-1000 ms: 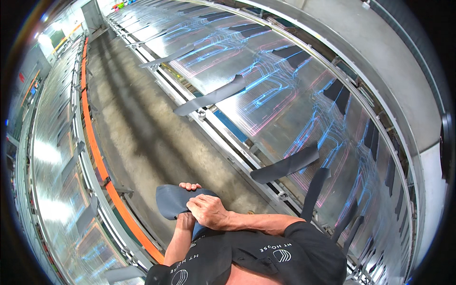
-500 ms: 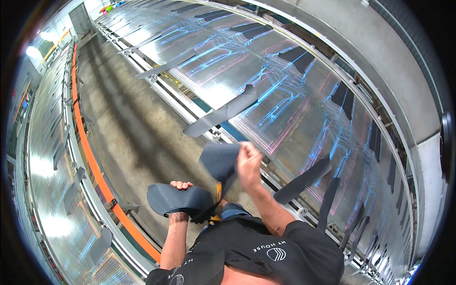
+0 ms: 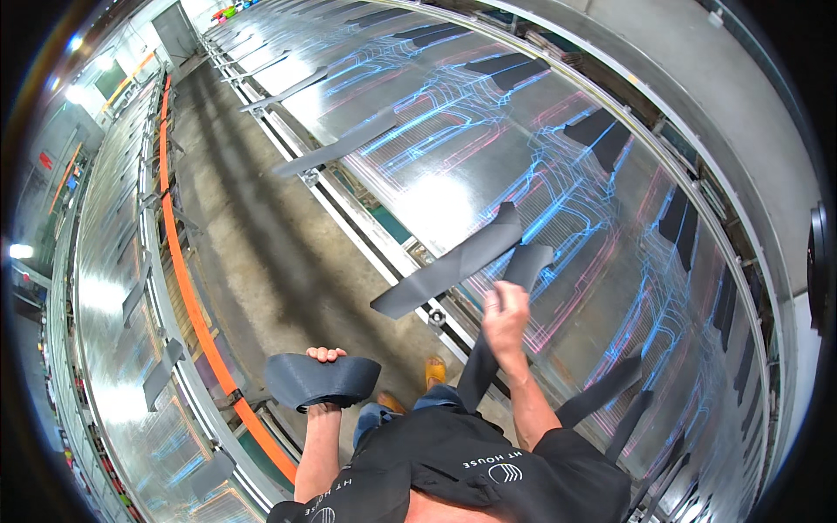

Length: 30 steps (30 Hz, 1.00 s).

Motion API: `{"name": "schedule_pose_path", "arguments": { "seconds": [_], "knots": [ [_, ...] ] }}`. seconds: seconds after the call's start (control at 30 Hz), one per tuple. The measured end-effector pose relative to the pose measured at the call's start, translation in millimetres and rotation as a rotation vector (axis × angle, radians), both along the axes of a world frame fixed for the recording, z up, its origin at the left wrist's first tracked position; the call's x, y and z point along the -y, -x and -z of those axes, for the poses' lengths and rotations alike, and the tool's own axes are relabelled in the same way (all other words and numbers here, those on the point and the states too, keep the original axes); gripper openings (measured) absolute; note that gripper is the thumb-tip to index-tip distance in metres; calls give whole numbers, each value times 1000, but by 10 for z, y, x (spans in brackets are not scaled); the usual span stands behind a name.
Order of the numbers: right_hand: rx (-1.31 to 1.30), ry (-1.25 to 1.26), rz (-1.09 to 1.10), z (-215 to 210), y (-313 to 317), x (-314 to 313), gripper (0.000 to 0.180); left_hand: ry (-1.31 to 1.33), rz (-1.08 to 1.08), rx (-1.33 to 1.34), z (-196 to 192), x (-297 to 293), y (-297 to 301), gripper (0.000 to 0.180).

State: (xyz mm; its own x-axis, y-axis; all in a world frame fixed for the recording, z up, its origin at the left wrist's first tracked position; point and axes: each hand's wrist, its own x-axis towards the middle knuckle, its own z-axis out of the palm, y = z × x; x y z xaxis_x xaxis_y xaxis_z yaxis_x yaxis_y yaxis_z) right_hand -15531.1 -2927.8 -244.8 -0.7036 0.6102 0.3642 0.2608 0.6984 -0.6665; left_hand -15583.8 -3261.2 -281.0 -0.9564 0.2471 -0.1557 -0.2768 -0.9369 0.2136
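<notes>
My left hand [image 3: 326,355] is closed around a thick, curved stack of dark grey cut fabric pieces [image 3: 321,380], held over the aisle with the fingertips over its upper edge. To the right, my right hand [image 3: 506,318] is at a single dark grey fabric piece [image 3: 531,263], its fingers curled against the cloth. That piece's far end lies on the long metal table [image 3: 418,196], while its near end hangs over the table's edge toward me. Just left of it, another grey fabric piece [image 3: 449,268] lies across the same edge.
Similar pieces [image 3: 602,392] overhang the table edge in a row. Blue and pink lines [image 3: 558,157] and darker pieces [image 3: 602,138] cover the tabletop. A metal rail [image 3: 349,222] runs along its edge. Across the concrete aisle [image 3: 253,227], an orange strip [image 3: 187,296] borders a second long table.
My right hand has brought a fabric piece away from near the stack, right and onto the table edge. The view has shifted; my left hand still holds the stack.
</notes>
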Motion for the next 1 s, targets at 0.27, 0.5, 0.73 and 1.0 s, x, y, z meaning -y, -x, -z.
{"name": "schedule_pose_path", "arguments": {
  "seconds": [0.27, 0.5, 0.73, 1.0],
  "knots": [
    [-69, -65, -1106, -260, 785, 2285, 55, -10, -3, -175, 369, 253, 836, 17],
    [-79, -84, -996, -370, 1635, 2864, 20, -155, 83, -321, 341, 744, 1696, 22],
    [-87, 267, -891, -641, 2333, 3121, 15, -142, 176, -193, 58, 1080, 2443, 24],
    [-250, 871, -207, -443, 3458, 2315, 26, -214, 207, -203, 516, 1234, 3384, 22]
  ]
}}
